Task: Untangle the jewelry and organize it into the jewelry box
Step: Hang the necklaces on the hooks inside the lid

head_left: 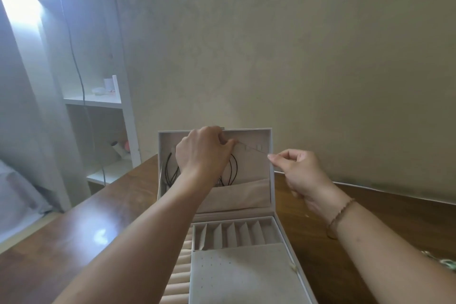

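Nearest to us lies the open jewelry box [246, 276] on the wooden table [74, 229], with its pale earring panel in front, a row of narrow compartments [234, 233] behind that panel, and ring rolls [180, 276] along its left edge. The lid [246, 195] of the box stands upright at the back, with a soft pocket along its lower part. A thin chain [254, 149] is stretched across the upper part of the lid, from one hand to the other. The left hand [204, 153] is inside the lid near the small hooks, its fingers curled and pinching one end of the chain. The right hand [296, 170] is just beside the right edge of the lid, thumb and forefinger pressed together on the other end (a beaded bracelet [341, 212] sits on this wrist). Black cord necklaces [232, 170] hang inside the lid, partly behind the left hand. To the left of the box, beyond the table, stands a white shelf [98, 101]. Behind the box is a plain wall [296, 44].
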